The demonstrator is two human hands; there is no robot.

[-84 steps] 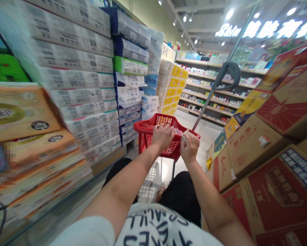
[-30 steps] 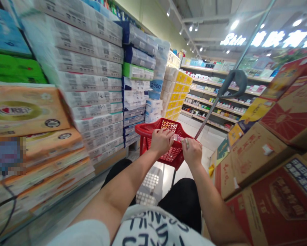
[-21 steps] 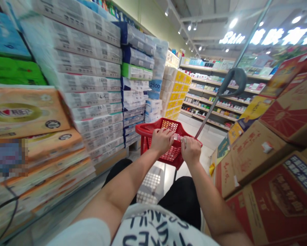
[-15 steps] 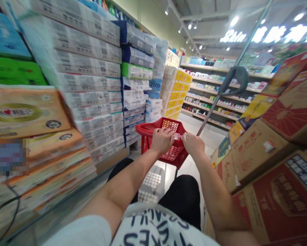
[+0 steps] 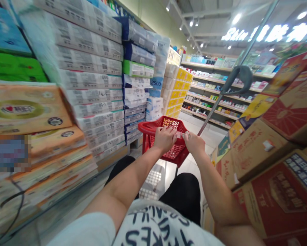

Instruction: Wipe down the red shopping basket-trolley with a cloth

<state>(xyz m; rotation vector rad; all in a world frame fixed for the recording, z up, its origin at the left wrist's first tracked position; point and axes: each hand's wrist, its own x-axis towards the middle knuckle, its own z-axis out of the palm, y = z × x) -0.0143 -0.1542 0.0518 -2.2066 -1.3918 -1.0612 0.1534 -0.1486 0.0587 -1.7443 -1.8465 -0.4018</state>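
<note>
One red cart [image 5: 178, 160] held by its near rim [image 5: 148, 127].
The left hand [image 5: 165, 138] and right hand [image 5: 195, 142] are both curled, almost closed, over that rim. The cart is in front of the person, between stacked paper packs [image 5: 92, 82] and big cardboard boxes [image 5: 261, 150]. Getting hold looks done; the far shelves [image 5: 209, 67] are further on, well apart from the cart. The hands hide much of the inside, so I cannot tell what is in it.
</note>
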